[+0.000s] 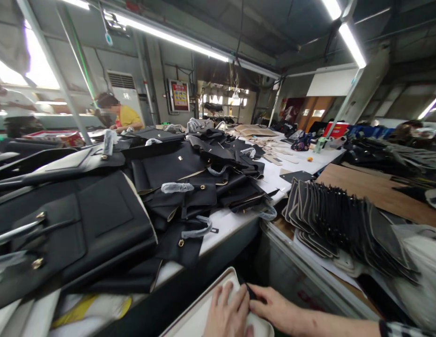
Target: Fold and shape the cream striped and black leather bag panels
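Note:
At the bottom centre lies a pale cream bag piece [198, 312] with a raised rim and rounded corners; its lower part runs out of view. My left hand [226, 311] rests on its face, fingers stretched out and slightly bent. Coming in from the right, my right hand [270, 303] has thumb and forefinger closed on dark material at the piece's right edge, close to the left fingertips. Black bag pieces [107, 210] with gold fittings and plastic-wrapped handles [177, 187] pile up on the table beyond my hands.
A row of black, pale-edged flaps [340, 220] stands on the right-hand table, beside brown board [372, 192]. A metal-edged gap separates the tables. Clear plastic [421, 252] lies far right. A person in yellow [128, 117] works at the back left.

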Tool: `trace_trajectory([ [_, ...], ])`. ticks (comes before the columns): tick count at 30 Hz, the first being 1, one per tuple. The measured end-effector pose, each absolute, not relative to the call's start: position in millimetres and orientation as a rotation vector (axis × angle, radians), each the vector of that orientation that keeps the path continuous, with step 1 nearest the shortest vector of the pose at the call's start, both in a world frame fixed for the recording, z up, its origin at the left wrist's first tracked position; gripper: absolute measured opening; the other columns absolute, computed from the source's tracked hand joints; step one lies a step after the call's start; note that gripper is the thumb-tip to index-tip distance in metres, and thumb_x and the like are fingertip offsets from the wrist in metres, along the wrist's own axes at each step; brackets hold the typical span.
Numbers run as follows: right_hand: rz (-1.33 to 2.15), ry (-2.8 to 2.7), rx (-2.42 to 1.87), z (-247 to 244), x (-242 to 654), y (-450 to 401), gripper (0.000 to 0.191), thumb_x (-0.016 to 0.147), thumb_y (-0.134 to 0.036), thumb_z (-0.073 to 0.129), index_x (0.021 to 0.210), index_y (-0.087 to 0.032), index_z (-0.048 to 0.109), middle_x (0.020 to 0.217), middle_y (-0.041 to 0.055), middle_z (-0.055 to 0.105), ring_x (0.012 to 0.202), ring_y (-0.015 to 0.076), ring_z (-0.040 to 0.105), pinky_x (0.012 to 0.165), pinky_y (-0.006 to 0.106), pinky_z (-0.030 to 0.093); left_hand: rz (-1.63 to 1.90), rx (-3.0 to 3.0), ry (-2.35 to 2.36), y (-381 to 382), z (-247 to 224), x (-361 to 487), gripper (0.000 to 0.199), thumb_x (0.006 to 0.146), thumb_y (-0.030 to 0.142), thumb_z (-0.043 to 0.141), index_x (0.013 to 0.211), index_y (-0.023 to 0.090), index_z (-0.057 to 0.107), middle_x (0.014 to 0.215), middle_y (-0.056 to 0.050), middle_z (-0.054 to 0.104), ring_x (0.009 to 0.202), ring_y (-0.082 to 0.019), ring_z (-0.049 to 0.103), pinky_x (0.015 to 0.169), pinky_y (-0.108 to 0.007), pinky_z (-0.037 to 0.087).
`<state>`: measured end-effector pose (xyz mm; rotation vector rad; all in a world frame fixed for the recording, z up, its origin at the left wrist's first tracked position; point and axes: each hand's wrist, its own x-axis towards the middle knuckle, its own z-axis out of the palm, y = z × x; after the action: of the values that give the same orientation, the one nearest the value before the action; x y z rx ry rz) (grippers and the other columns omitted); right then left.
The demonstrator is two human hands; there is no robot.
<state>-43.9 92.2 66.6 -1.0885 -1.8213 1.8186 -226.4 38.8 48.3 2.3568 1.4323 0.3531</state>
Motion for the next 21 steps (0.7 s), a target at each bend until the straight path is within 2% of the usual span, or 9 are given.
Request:
trace_trajectory([
  [2,1.908,-1.775,-1.077,69.2,-41.6,90.9,0.042,0.088,-0.038,0.062,0.126,-0.021,0.062,0.106,0.0031,0.069,0.108,0.0238,0.058,0.094,0.032,0.045,0.418,2.258,1.472,30.4,68.0,-228.0,0.062,0.083,0.027,0.055,0.144,0.026,0.046,0.152,0.002,0.043,0.139,-0.035,0.036,0.118,-0.055,0.029],
  [4,1.994,-1.759,-1.058,69.9,-39.4,92.4,0.048,0.088,-0.044,0.063,0.13,-0.021,0.059,0.111,0.0038,0.067,0.11,0.0228,0.058,0.095,0.032,0.044,0.451,2.202,1.507,22.1,79.2,-226.0,0.054,0.089,0.03,0.048,0.143,0.025,0.046,0.153,0.001,0.042,0.142,-0.031,0.032,0.121,-0.052,0.023],
  [6,2.017,-1.764,-1.122,67.8,-37.8,95.0,0.054,0.087,-0.053,0.062,0.13,-0.02,0.059,0.109,0.0045,0.067,0.103,0.0215,0.06,0.082,0.029,0.048,0.469,2.179,1.532,15.3,82.9,-222.1,0.049,0.094,0.031,0.042,0.142,0.024,0.047,0.152,0.0,0.042,0.143,-0.03,0.031,0.122,-0.051,0.022],
  [8,1.939,-1.786,-1.277,63.7,-37.3,97.4,0.059,0.086,-0.064,0.058,0.124,-0.019,0.062,0.101,0.0048,0.068,0.088,0.0194,0.061,0.065,0.025,0.046,0.491,2.169,1.561,11.2,83.4,-218.4,0.048,0.096,0.032,0.039,0.142,0.023,0.048,0.152,-0.002,0.043,0.143,-0.03,0.031,0.121,-0.051,0.021],
  [10,1.822,-1.798,-1.409,58.3,-38.2,99.6,0.065,0.083,-0.074,0.052,0.11,-0.017,0.067,0.088,0.004,0.066,0.075,0.0169,0.057,0.053,0.023,0.04,0.509,2.166,1.584,10.1,84.5,-216.1,0.047,0.097,0.031,0.038,0.141,0.02,0.048,0.15,-0.004,0.046,0.142,-0.03,0.032,0.121,-0.052,0.022],
  [12,1.753,-1.802,-1.464,52.4,-40.5,103.5,0.07,0.08,-0.08,0.05,0.097,-0.015,0.068,0.075,0.0023,0.061,0.066,0.0147,0.052,0.049,0.022,0.035,0.512,2.161,1.596,11.0,88.3,-214.8,0.047,0.095,0.03,0.04,0.139,0.018,0.05,0.147,-0.006,0.05,0.141,-0.031,0.034,0.12,-0.053,0.023],
  [15,1.773,-1.767,-1.523,42.6,-47.1,115.3,0.073,0.079,-0.082,0.047,0.088,-0.013,0.068,0.066,0.0012,0.056,0.059,0.0129,0.049,0.048,0.022,0.033,0.507,2.146,1.609,13.6,95.7,-211.8,0.046,0.092,0.029,0.045,0.136,0.017,0.053,0.143,-0.007,0.053,0.138,-0.032,0.038,0.119,-0.054,0.025],
  [18,1.851,-1.71,-1.577,30.5,-60.3,134.3,0.072,0.082,-0.08,0.045,0.084,-0.011,0.069,0.067,0.0031,0.059,0.058,0.013,0.05,0.051,0.023,0.035,0.511,2.118,1.614,12.6,96.3,-207.5,0.045,0.09,0.03,0.046,0.131,0.017,0.057,0.139,-0.008,0.056,0.136,-0.032,0.041,0.119,-0.054,0.025],
  [21,1.965,-1.657,-1.578,14.9,-81.5,154.2,0.067,0.082,-0.077,0.049,0.08,-0.012,0.067,0.07,0.0054,0.064,0.061,0.0149,0.055,0.056,0.025,0.041,0.546,2.047,1.672,3.5,84.9,-211.8,0.041,0.091,0.031,0.044,0.127,0.02,0.061,0.136,-0.006,0.058,0.13,-0.028,0.047,0.117,-0.046,0.032],
])
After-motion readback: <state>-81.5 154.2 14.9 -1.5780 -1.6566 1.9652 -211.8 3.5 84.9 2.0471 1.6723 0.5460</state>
